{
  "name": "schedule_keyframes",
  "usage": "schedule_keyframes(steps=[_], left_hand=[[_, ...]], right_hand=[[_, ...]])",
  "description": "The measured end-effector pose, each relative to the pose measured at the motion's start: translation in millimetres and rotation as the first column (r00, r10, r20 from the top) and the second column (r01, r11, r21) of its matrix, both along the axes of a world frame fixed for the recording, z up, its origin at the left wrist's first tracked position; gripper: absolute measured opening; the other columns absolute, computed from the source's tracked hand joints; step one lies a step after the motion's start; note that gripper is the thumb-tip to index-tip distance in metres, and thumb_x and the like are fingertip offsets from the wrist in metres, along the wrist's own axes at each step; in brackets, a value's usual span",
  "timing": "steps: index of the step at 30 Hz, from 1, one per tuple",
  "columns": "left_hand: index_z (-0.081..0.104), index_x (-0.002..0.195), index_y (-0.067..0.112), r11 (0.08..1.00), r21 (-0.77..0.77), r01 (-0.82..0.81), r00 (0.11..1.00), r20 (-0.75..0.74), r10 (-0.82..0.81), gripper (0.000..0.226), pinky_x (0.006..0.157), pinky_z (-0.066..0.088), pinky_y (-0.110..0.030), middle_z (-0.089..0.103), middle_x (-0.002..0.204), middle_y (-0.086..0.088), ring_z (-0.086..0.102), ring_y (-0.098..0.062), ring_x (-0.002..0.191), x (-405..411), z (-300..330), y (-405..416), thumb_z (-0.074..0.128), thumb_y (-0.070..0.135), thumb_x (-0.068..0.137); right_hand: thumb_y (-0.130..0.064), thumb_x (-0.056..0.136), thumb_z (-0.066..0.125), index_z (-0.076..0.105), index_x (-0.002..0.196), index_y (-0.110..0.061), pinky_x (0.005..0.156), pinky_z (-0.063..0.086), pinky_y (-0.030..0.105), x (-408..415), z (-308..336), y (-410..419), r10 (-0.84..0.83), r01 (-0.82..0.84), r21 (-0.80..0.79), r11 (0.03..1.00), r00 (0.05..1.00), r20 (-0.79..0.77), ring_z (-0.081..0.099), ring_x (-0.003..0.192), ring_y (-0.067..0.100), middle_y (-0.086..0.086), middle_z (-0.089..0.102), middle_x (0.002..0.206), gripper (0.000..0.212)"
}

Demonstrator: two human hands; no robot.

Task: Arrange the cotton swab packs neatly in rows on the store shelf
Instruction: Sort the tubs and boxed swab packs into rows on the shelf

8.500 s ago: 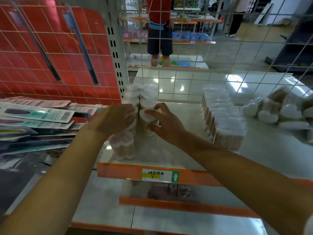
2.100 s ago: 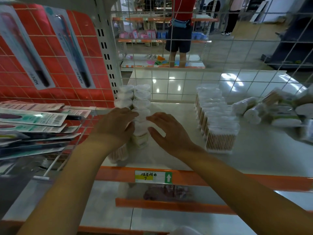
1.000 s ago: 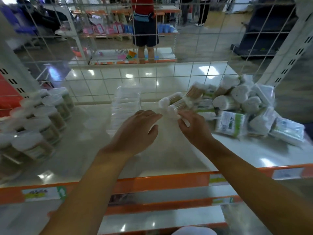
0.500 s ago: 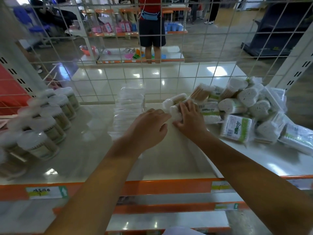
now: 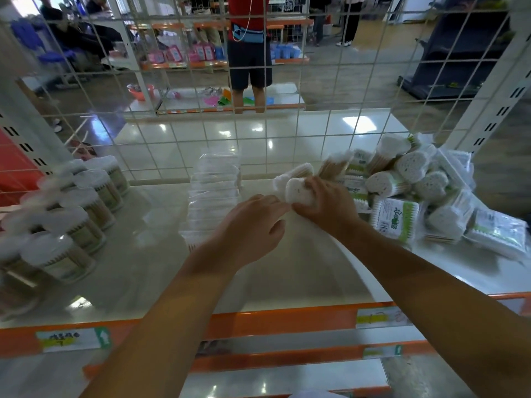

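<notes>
My right hand (image 5: pixel 327 205) grips a cotton swab pack (image 5: pixel 297 191) with a heart-shaped white end, at the left edge of a loose pile of swab packs (image 5: pixel 416 191) on the white shelf (image 5: pixel 143 271). My left hand (image 5: pixel 253 228) is just left of it, fingertips touching the same pack near my right thumb. A row of clear flat swab boxes (image 5: pixel 214 191) runs back along the middle of the shelf. Round swab tubs (image 5: pixel 71 214) with white lids stand in two rows at the left.
A white wire grid (image 5: pixel 258 124) closes the back of the shelf. An orange front rail (image 5: pixel 258 323) carries price labels, with a lower shelf beneath. A white slotted upright (image 5: pixel 494 110) stands at the right. A person stands in the aisle beyond the grid.
I turned from the round tubs at the left toward the pile at the right. Both hands reached to the pile's left edge, and my right hand took hold of a pack.
</notes>
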State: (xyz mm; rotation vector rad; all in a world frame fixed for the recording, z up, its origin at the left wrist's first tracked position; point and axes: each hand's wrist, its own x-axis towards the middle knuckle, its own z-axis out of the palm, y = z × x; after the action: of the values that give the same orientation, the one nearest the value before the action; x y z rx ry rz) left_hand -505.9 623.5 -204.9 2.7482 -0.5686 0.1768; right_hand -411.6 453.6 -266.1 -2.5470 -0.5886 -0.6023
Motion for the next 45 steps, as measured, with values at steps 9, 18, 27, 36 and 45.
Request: schedule_keyframes(steps=[9,18,27,36,45], left_hand=[[0.050,0.131,0.015,0.919,-0.392,-0.040,0.996,0.052,0.066,0.043,0.089,0.036,-0.017,0.056,0.127,-0.001,0.049,-0.007,0.110,-5,5,10,0.056,0.017,0.089],[0.050,0.118,0.032,0.630,-0.773,-0.077,0.952,-0.244,-0.184,0.047,0.082,0.053,-0.026,0.066,0.103,0.007,0.063,-0.007,0.100,-9,20,11,0.067,0.009,0.080],[0.059,0.113,0.015,0.452,-0.886,-0.104,0.886,-0.289,-0.362,0.050,0.074,0.054,-0.028,0.065,0.100,-0.009,0.066,-0.024,0.091,-16,24,17,0.072,0.018,0.065],[0.058,0.115,0.014,0.428,-0.893,-0.142,0.904,-0.293,-0.310,0.061,0.073,0.055,-0.029,0.064,0.100,-0.009,0.066,-0.027,0.092,-18,20,14,0.078,0.021,0.058],[0.054,0.103,0.032,0.537,-0.821,-0.192,0.978,-0.206,0.034,0.039,0.067,0.056,-0.022,0.065,0.094,0.005,0.064,-0.008,0.084,-22,17,9,0.076,0.023,0.072]], right_hand=[[-0.040,0.081,0.065,0.065,0.100,-0.010,0.057,0.045,0.016,-39,34,-1,0.266,-0.096,0.629,0.772,0.946,-0.183,0.056,0.061,-0.002,-0.009,0.062,0.072,0.036],[-0.069,0.073,0.051,0.063,0.092,-0.024,0.062,0.045,0.012,-61,70,9,0.444,-0.224,0.826,0.518,0.895,-0.036,0.057,0.072,-0.003,-0.018,0.065,0.073,0.051],[-0.040,0.088,0.049,0.064,0.093,-0.024,0.064,0.047,0.016,-70,78,15,0.475,-0.218,0.811,0.543,0.876,-0.082,0.059,0.075,0.003,-0.013,0.065,0.075,0.023],[-0.046,0.083,0.054,0.055,0.106,-0.024,0.059,0.055,0.035,-80,74,19,0.394,-0.172,0.826,0.537,0.917,-0.065,0.064,0.072,0.021,0.012,0.065,0.076,0.032],[-0.025,0.082,0.063,0.060,0.090,-0.031,0.063,0.051,0.016,-91,74,22,0.220,-0.120,0.700,0.704,0.974,-0.055,0.063,0.076,0.002,-0.012,0.063,0.086,0.010]])
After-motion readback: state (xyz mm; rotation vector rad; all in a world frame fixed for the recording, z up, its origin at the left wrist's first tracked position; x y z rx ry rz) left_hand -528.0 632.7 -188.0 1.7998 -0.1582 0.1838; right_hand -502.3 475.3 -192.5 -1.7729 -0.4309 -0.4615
